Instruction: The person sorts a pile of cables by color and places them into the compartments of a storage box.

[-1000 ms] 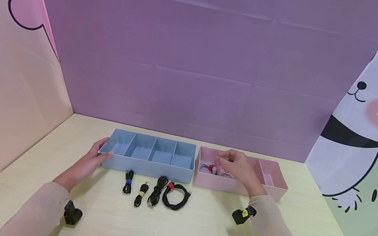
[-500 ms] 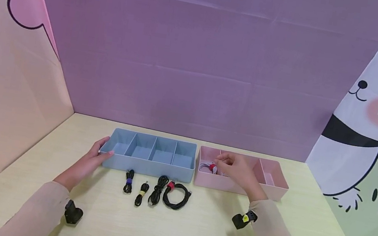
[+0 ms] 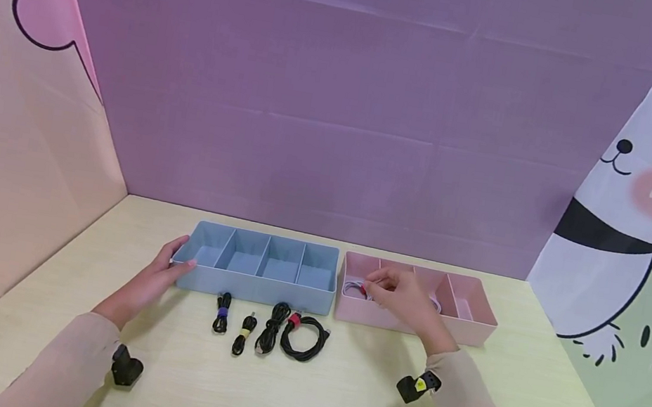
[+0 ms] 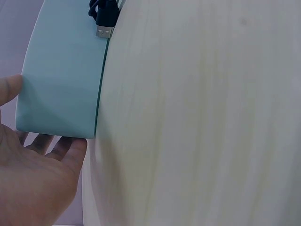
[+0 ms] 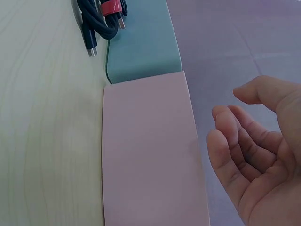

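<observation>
My left hand (image 3: 160,270) grips the left end of the blue divided box (image 3: 261,291); in the left wrist view its thumb touches one edge and its fingers lie against the end wall. Over the left part of the pink divided box (image 3: 372,316) hovers my right hand (image 3: 403,298). The right wrist view shows its fingers loosely bent, thumb apart, nothing between them. A coiled white cable (image 3: 352,284) with a red tie lies in the pink box's leftmost compartment. Another white cable (image 3: 437,306) shows partly to the right of the hand, which hides much of the second compartment.
Several coiled black cables lie in front of the blue box: one with a purple tie (image 3: 222,313), one with a yellow tie (image 3: 243,334), a thicker black one (image 3: 273,328) and a looped one with a red tie (image 3: 295,321). A purple backdrop (image 3: 341,106) rises behind both boxes.
My right hand has shifted slightly left and lower over the pink box, uncovering a white cable on its right. My left hand and the black cables have stayed in place.
</observation>
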`<act>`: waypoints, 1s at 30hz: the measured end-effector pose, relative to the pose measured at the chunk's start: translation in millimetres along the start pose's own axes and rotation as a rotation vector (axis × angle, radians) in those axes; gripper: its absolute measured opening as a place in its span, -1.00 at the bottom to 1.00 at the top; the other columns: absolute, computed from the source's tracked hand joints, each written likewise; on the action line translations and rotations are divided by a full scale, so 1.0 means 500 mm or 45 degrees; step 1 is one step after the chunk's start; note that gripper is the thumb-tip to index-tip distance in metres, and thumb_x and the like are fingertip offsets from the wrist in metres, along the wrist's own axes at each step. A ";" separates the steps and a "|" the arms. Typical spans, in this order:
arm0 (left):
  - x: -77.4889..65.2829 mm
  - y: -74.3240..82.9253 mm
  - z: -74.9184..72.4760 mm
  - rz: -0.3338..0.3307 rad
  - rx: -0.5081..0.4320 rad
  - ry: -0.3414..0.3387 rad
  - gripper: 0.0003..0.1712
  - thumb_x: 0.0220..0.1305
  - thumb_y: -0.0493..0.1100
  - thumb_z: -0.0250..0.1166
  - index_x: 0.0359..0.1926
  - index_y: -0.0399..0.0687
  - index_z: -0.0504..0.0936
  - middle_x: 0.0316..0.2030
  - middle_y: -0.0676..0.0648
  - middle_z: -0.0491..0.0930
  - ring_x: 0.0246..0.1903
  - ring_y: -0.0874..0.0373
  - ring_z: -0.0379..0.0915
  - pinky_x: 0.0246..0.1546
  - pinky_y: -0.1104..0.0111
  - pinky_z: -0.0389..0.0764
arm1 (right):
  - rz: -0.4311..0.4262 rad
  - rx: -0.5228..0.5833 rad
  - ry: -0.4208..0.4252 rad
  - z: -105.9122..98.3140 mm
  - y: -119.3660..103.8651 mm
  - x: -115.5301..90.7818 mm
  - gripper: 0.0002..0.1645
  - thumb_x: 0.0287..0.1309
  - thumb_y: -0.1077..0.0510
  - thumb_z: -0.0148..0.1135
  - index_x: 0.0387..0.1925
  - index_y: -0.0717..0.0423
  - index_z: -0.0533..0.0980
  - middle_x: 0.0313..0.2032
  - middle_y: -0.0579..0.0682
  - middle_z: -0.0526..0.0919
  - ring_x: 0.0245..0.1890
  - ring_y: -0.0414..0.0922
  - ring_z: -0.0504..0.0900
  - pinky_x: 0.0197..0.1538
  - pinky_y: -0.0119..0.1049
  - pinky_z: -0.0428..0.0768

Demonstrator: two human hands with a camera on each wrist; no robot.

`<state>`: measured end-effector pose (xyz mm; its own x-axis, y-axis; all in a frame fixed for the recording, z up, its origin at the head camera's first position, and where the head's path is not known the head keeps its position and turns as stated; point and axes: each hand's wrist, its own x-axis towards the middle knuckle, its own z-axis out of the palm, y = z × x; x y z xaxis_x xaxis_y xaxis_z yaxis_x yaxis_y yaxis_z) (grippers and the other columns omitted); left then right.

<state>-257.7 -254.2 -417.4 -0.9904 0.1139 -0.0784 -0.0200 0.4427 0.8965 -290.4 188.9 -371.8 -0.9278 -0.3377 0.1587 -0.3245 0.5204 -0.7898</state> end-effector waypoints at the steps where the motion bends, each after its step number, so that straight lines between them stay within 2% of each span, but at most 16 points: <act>1: 0.000 0.000 0.000 0.002 -0.002 0.001 0.01 0.51 0.30 -0.02 0.60 0.03 -0.42 0.54 -0.38 -0.38 0.47 -0.44 -0.34 0.36 -0.33 -0.12 | -0.003 -0.001 0.000 0.002 -0.001 -0.001 -0.80 0.26 0.19 0.33 -0.16 0.24 0.67 -0.35 0.13 0.69 -0.41 -0.11 0.56 -0.33 -0.30 0.54; 5: 0.001 -0.001 0.001 0.008 -0.007 -0.001 0.02 0.51 0.30 -0.02 0.60 0.02 -0.42 0.54 -0.35 -0.41 0.46 -0.44 -0.30 0.35 -0.34 -0.11 | -0.010 -0.027 0.005 0.010 -0.004 -0.006 -0.83 0.26 0.15 0.34 -0.18 0.16 0.67 -0.38 -0.02 0.69 -0.40 -0.12 0.58 -0.31 -0.26 0.57; 15: 0.005 -0.005 0.001 -0.005 -0.001 0.000 0.03 0.49 0.32 -0.02 0.60 0.07 -0.44 0.55 -0.35 -0.40 0.47 -0.44 -0.29 0.34 -0.36 -0.12 | -0.077 -0.119 -0.012 0.035 -0.008 -0.013 -0.90 0.24 0.14 0.35 -0.25 0.07 0.70 -0.42 -0.15 0.69 -0.41 -0.18 0.59 -0.32 -0.30 0.58; 23: 0.005 -0.008 0.001 -0.006 -0.002 -0.002 0.03 0.49 0.32 -0.02 0.60 0.06 -0.44 0.55 -0.34 -0.42 0.47 -0.44 -0.30 0.34 -0.37 -0.12 | -0.164 -0.126 -0.077 0.057 -0.005 -0.022 -0.91 0.24 0.17 0.35 -0.25 0.11 0.69 -0.42 -0.15 0.69 -0.38 -0.19 0.63 -0.27 -0.31 0.62; 30: 0.000 -0.006 0.001 0.012 -0.020 0.000 0.01 0.50 0.30 -0.01 0.60 0.06 -0.42 0.54 -0.38 -0.34 0.46 -0.42 -0.23 0.35 -0.32 -0.04 | -0.137 -0.158 -0.137 0.083 -0.011 -0.029 -0.94 0.23 0.13 0.35 -0.27 0.01 0.68 -0.38 -0.19 0.68 -0.31 -0.22 0.64 -0.18 -0.28 0.61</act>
<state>-257.5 -255.2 -420.1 -0.9905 0.1182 -0.0700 -0.0128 0.4279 0.9038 -267.7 158.3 -394.4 -0.8635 -0.4753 0.1686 -0.4472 0.5672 -0.6916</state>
